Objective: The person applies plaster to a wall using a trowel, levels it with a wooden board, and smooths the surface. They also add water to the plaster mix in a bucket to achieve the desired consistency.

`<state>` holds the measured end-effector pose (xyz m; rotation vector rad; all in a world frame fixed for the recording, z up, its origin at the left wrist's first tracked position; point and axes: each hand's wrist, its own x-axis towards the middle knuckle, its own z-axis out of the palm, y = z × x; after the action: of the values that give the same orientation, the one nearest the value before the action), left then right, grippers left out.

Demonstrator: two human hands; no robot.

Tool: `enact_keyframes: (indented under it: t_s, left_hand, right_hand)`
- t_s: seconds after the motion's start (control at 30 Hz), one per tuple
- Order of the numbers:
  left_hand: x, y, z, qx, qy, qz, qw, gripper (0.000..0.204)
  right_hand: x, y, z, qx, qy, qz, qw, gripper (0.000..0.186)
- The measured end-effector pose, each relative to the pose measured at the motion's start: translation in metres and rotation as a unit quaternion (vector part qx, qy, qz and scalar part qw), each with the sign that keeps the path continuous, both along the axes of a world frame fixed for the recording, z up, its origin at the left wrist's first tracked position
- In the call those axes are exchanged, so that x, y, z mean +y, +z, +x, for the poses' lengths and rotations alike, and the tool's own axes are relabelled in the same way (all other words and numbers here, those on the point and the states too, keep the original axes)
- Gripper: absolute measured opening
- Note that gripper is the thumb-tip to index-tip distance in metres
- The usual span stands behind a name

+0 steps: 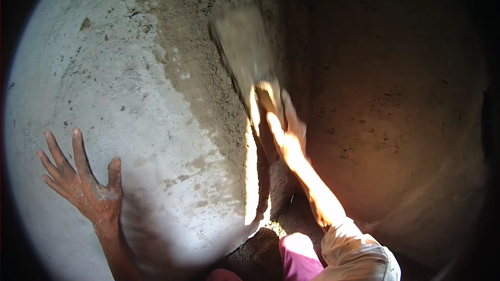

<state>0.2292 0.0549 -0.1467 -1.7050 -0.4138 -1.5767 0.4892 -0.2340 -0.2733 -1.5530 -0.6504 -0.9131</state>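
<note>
My right hand (292,138) is closed round the handle of a long, flat plastering float (245,44). The float is slightly blurred and points up and away from me. Its board lies against or very close to a strip of damp brown plaster (190,67) along the wall corner; exact contact is hard to tell. My left hand (88,187) rests with spread fingers on the pale grey wall (151,119), holding nothing. Grey smears of mortar mark its skin.
A darker brown wall (364,114) rises on the right, meeting the pale one in a corner. Bright sunlight (251,177) falls in a narrow streak down the corner. At the bottom, loose dirt (260,252) lies beside my pink-clad knee (299,257).
</note>
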Motion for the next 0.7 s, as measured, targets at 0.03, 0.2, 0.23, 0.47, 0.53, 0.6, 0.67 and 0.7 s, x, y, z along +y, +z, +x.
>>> enact_keyframes:
  t_s: [0.03, 0.2, 0.23, 0.47, 0.53, 0.6, 0.67, 0.7]
  left_hand:
    - [0.003, 0.000, -0.002, 0.004, 0.003, 0.004, 1.000, 0.079]
    - [0.002, -0.008, 0.013, -0.001, -0.024, -0.007, 1.000, 0.077]
    - [0.002, -0.008, 0.012, 0.001, -0.030, -0.005, 1.000, 0.076]
    - [0.003, -0.004, 0.000, -0.013, -0.024, -0.007, 1.000, 0.076]
    - [0.007, -0.004, -0.005, -0.012, -0.019, -0.007, 1.000, 0.076]
    - [0.005, -0.010, 0.003, -0.011, -0.038, -0.015, 0.999, 0.076]
    - [0.001, -0.012, 0.008, -0.007, -0.038, -0.012, 0.999, 0.075]
    - [0.001, -0.015, 0.011, -0.002, -0.038, -0.013, 0.999, 0.075]
  right_hand:
    - [0.001, -0.037, -0.001, 0.091, -0.021, -0.041, 0.995, 0.071]
    - [-0.026, -0.003, 0.008, 0.068, -0.067, 0.054, 0.994, 0.066]
    - [-0.023, 0.023, 0.007, 0.055, -0.072, 0.064, 0.994, 0.064]
    - [0.043, 0.056, -0.059, -0.076, 0.004, 0.038, 0.996, 0.057]
    - [0.057, -0.010, -0.075, 0.010, 0.028, 0.024, 0.999, 0.057]
    - [0.033, -0.068, -0.074, 0.137, 0.010, -0.012, 0.990, 0.058]
    - [0.008, -0.081, -0.060, 0.209, 0.013, 0.015, 0.978, 0.060]
    - [-0.001, -0.076, -0.042, 0.247, -0.006, 0.013, 0.969, 0.060]
